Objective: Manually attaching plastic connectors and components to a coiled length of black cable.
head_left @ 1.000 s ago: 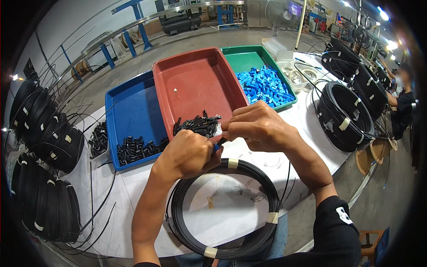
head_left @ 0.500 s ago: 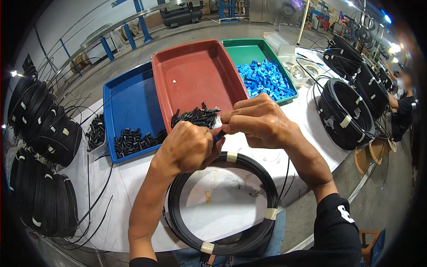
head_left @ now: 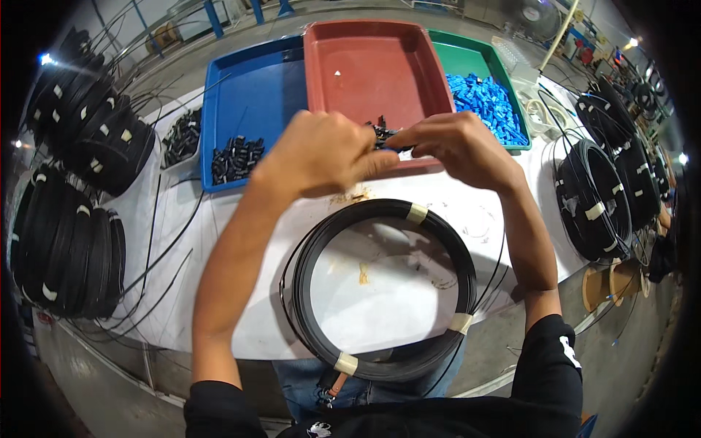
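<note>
By the red tray (head_left: 376, 66), left hand (head_left: 321, 155) and right hand (head_left: 471, 150) curl inward; how closed each grip is, or on what, I can't tell.

Left hand (head_left: 321, 157) at 11 o'clock is motion-blurred. Whatever sits between it and right hand (head_left: 467, 150) at 2 o'clock is masked, can't be identified. Black parts (head_left: 380, 126) in red tray (head_left: 372, 73) are partly covered by hands. Right side of blue tray (head_left: 252, 91), 11 o'clock, and left side of green tray (head_left: 464, 55), 1 o'clock, are hidden by red tray. Fan (head_left: 537, 14), past 1 o'clock, is cut by top edge.
</note>
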Demonstrator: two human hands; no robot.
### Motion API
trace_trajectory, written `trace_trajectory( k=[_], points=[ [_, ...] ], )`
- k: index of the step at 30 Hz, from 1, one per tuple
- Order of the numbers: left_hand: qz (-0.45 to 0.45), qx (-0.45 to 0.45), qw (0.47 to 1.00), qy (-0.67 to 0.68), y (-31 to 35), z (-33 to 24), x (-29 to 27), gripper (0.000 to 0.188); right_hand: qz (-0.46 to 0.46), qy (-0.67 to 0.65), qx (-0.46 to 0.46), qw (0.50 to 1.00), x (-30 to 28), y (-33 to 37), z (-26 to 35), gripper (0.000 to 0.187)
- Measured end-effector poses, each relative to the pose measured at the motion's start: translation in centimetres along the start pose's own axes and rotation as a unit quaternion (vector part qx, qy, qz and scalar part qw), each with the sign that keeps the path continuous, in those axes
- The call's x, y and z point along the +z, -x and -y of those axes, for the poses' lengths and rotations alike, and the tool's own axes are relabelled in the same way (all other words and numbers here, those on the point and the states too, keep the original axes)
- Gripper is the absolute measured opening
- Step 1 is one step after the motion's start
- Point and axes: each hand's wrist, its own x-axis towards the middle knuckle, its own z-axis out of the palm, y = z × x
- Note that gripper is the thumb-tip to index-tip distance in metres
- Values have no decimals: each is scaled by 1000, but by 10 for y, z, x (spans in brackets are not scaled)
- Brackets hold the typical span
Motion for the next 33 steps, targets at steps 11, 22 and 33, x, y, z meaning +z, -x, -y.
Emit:
trace_trajectory(
  k=[11, 22, 33],
  points=[
    [-111, -119, 965, 206, 135, -22, -4, 43, 50, -138, 131, 981, -8, 2, -60, 46],
    [-125, -184, 901, 372, 173, -62, 76, 56, -257, 4, 321, 912, -8, 190, 41, 39],
    [-207, -239, 874, 369, 180, -76, 93, 46, -321, -338, 423, 777, 63, 221, 139, 60]
  ],
)
